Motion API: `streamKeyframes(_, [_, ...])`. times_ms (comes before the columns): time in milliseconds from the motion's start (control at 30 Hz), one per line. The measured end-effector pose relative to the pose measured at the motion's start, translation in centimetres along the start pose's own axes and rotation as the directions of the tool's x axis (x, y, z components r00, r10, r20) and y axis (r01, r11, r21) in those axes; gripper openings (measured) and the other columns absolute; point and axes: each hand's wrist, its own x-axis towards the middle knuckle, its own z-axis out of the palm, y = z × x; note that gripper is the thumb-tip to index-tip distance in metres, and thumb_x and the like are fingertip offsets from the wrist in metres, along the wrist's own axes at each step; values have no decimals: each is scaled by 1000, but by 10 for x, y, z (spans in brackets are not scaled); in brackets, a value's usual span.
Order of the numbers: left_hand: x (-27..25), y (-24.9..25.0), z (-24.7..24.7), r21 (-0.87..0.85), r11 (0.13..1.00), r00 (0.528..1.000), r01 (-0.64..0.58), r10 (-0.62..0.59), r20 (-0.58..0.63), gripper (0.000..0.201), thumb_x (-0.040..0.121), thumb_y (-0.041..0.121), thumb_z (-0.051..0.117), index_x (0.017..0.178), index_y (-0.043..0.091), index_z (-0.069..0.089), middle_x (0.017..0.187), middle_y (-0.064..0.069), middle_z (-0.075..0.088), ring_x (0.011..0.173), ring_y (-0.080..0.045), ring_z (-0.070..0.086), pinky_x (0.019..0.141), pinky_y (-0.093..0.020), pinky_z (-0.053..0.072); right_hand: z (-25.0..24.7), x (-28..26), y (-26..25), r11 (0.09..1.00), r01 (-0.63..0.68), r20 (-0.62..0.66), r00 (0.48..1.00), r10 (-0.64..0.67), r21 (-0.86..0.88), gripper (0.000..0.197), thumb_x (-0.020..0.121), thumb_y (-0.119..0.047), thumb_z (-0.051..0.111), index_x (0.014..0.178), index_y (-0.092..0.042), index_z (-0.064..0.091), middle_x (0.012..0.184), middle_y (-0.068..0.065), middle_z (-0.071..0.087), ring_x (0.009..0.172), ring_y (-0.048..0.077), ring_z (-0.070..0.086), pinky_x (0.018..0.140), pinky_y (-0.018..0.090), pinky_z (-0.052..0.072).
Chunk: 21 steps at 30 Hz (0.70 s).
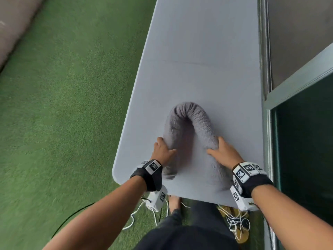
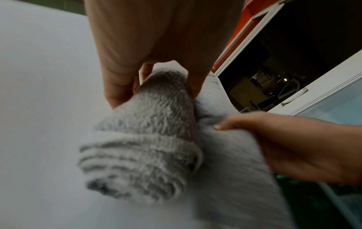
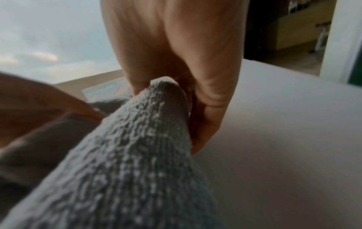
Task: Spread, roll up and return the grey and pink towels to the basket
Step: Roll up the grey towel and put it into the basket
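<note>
Left hand (image 1: 163, 150) and right hand (image 1: 223, 152) each clasp one leg of the rolled grey towel (image 1: 189, 116), its bend beyond both grips.

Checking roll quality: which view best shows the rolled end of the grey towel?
The left wrist view: the grey towel shows its spiral layers at the end, below the left hand. The head view shows the whole bent roll, its ends blurred. The right wrist view shows only its side.

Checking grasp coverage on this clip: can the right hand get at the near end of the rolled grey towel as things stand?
Probably yes. The right hand already grips the grey towel partway along; its near end lies uncovered on the table.
</note>
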Motion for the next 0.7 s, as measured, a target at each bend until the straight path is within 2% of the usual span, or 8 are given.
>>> streamKeyframes(133, [-35, -9, 39, -142, 989, 1000, 25, -24, 12, 58, 83, 36, 68, 119, 4, 37, 121, -20, 52, 108, -37, 55, 92, -43, 46, 58, -34, -4, 987, -12, -83, 996, 26, 158, 52, 82, -40, 68, 125, -18, 49, 119, 15, 64, 106, 37, 61, 89, 41, 49])
streamKeyframes(300, [-61, -27, 48, -121, 993, 999, -8, 13, 41, 48, 84, 30, 67, 113, 5, 38, 115, -20, 59, 102, -36, 59, 86, -43, 49, 75, -53, 2, 982, 20, -212, 977, 22, 190, 52, 84, -43, 67, 124, -17, 48, 119, 17, 64, 104, 39, 61, 86, 44, 50])
streamKeyframes(400, [-71, -36, 50, -85, 996, 997, -27, 34, 75, 43, 86, 28, 65, 110, 7, 37, 114, -18, 59, 101, -35, 59, 82, -38, 49, 71, -59, 6, 985, 10, -197, 980, 24, 171, 56, 88, -42, 64, 132, -17, 42, 125, 17, 62, 109, 40, 60, 90, 45, 49])
streamKeyframes(467, [-78, -36, 54, -72, 996, 991, -45, 53, 119, 48, 87, 31, 65, 117, 5, 38, 116, -16, 58, 104, -34, 59, 78, -34, 45, 71, -61, 6, 988, -2, -166, 986, 28, 154, 56, 90, -41, 62, 136, -16, 41, 127, 18, 60, 112, 40, 59, 92, 43, 48])
streamKeyframes(533, [-84, -35, 60, -73, 993, 977, -96, 108, 185, 53, 87, 32, 66, 122, 3, 39, 119, -15, 57, 108, -33, 57, 79, -31, 43, 70, -60, 5, 992, -18, -136, 990, 35, 127, 60, 91, -42, 60, 140, -16, 38, 130, 20, 59, 115, 41, 57, 94, 43, 47])
streamKeyframes(600, [-87, -35, 64, -70, 983, 952, -171, 184, 243, 55, 85, 29, 69, 124, 3, 39, 119, -15, 57, 108, -32, 57, 82, -33, 45, 66, -57, 2, 994, -25, -125, 991, 39, 105, 60, 90, -44, 61, 139, -15, 40, 131, 20, 58, 116, 40, 57, 95, 43, 46])
streamKeyframes(667, [-90, -35, 65, -27, 969, 918, -244, 240, 316, 57, 85, 29, 69, 125, 4, 37, 119, -17, 58, 104, -32, 58, 84, -37, 46, 58, -54, -2, 991, -16, -120, 992, 33, 136, 72, 86, -52, 64, 141, -13, 37, 138, 20, 53, 123, 38, 53, 99, 42, 43])
streamKeyframes(700, [-91, -36, 66, 14, 958, 895, -287, 262, 361, 60, 86, 29, 69, 127, 4, 35, 120, -18, 59, 104, -32, 58, 85, -39, 47, 55, -53, -6, 989, -9, -101, 995, 25, 151, 91, 80, -60, 66, 148, -13, 28, 147, 18, 44, 131, 36, 46, 105, 43, 39])
